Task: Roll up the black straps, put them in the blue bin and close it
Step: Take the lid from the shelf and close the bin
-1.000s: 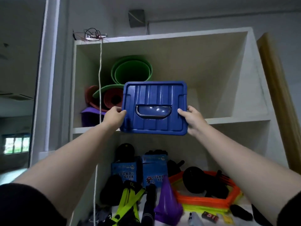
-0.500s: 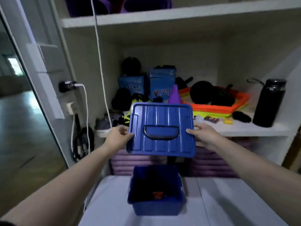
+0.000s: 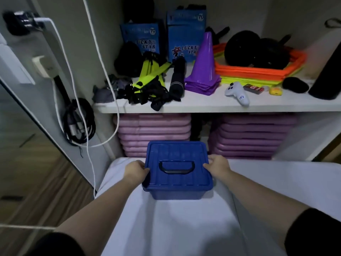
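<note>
Directly below me, the blue bin [image 3: 176,193] sits on a white surface [image 3: 184,228], near that surface's far edge. Its blue lid [image 3: 177,163] lies on top, covering the opening, so I cannot see any black straps inside. The lid's dark handle [image 3: 176,167] lies flat in a recess at the centre.

My left hand [image 3: 135,171] grips the lid's left edge, fingers curled over the rim. My right hand [image 3: 217,166] grips the right edge the same way. Both forearms reach in from the bottom corners, with black sleeves at the elbows.

Bare white surface spreads in front of the bin and to its right; the left edge of the surface falls just beyond my left arm, with wooden floor [image 3: 46,191] below.

Just behind the bin, two stacks of pink mats [image 3: 153,130] fill the space under a white shelf [image 3: 203,107]. On that shelf stand a stack of purple cones [image 3: 204,65], orange and yellow hexagon rings [image 3: 258,71], two blue boxes [image 3: 184,34], tangled black and neon-yellow straps [image 3: 149,85], a white game controller [image 3: 238,93] near the front edge, and a black bottle [image 3: 328,76] at far right.

A white cable [image 3: 96,52] hangs down the left side, close to the shelf's end.
</note>
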